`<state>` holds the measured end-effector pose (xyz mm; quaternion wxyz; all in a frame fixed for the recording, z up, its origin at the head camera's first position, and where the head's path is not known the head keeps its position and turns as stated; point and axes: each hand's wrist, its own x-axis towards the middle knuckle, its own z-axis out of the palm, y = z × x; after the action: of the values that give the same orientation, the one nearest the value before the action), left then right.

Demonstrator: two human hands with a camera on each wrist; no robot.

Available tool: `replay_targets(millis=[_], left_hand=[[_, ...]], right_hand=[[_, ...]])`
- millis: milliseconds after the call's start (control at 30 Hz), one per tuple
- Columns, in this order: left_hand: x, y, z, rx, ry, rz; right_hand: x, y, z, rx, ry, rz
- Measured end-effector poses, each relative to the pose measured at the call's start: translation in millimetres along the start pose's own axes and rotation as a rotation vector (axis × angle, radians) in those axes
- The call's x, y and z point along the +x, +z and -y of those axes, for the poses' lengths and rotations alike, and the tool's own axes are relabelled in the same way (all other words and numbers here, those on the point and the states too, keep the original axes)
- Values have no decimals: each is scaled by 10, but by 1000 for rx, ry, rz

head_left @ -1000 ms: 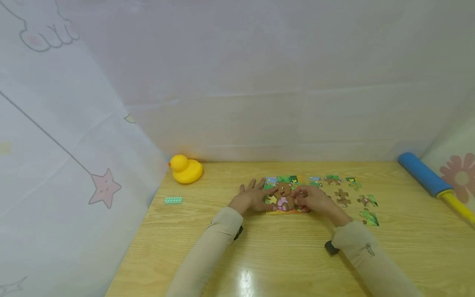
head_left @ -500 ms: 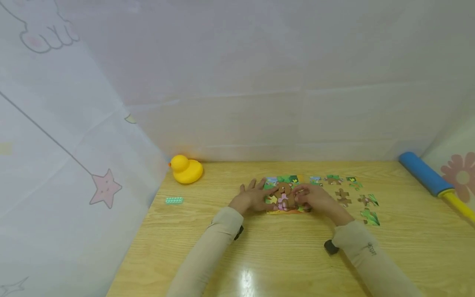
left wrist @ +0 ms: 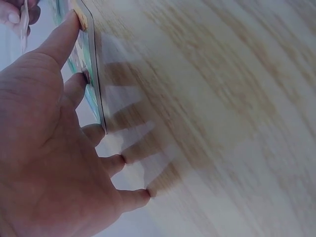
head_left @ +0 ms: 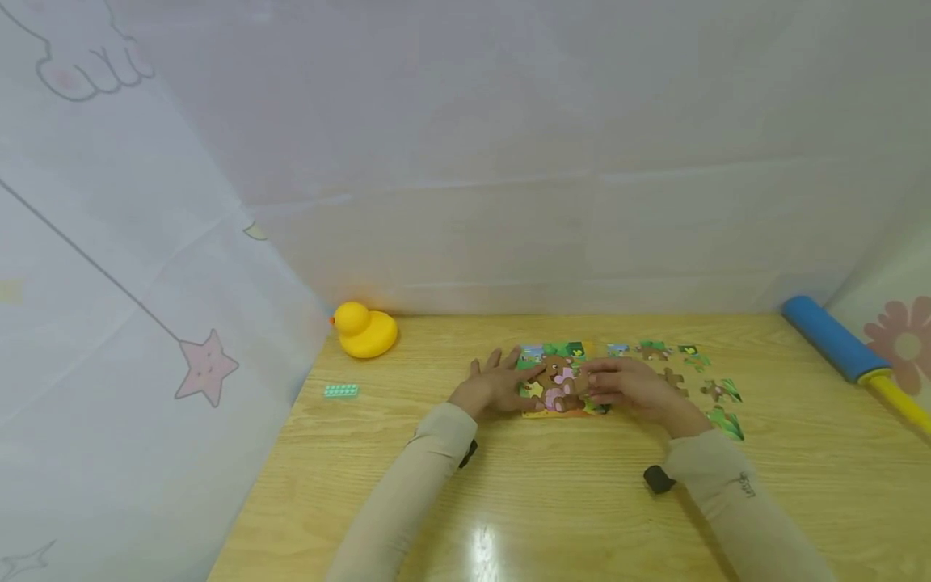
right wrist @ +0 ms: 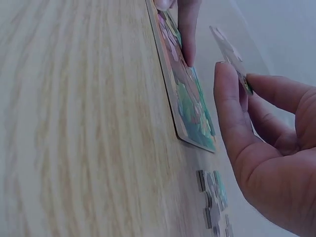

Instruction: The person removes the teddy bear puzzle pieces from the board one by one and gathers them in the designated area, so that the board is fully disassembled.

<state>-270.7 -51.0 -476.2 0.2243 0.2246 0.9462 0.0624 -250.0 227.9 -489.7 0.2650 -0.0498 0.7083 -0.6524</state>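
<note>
My left hand (head_left: 494, 390) spreads its fingers at the left edge of a bear jigsaw puzzle board (head_left: 541, 415). In the left wrist view the thumb and nearer fingertips touch the board's edge, while other fingertips of that hand (left wrist: 54, 148) rest on the wooden table. My right hand (head_left: 643, 392) hovers over the board's right side. In the right wrist view it pinches a thin jigsaw piece (right wrist: 230, 53) between thumb and fingers, tilted and apart from the board (right wrist: 190, 116). Pink shows on the piece; the fingers hide part of it.
Several loose jigsaw pieces (head_left: 720, 390) lie right of the board. A yellow rubber duck (head_left: 367, 333) stands at the back left, with a small mint-green studded strip (head_left: 341, 390) in front. A blue foam tube with a yellow handle (head_left: 832, 339) leans at the right.
My right hand has moved slightly right and turned, bringing the pinched jigsaw piece's pink face into view above the board. My left hand stays in place.
</note>
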Motion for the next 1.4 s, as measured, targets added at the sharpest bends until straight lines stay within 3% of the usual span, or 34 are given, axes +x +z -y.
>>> replay_targets(millis=[433, 800, 1400], left_hand=[[-26, -18, -2, -5, -14, 1], [4, -14, 0, -17, -28, -2], [-27, -38, -37, -17, -21, -4]], right_hand=[[-141, -226, 7, -31, -6, 31], [-433, -573, -23, -2, -21, -12], [-904, -983, -294, -85, 45, -66]])
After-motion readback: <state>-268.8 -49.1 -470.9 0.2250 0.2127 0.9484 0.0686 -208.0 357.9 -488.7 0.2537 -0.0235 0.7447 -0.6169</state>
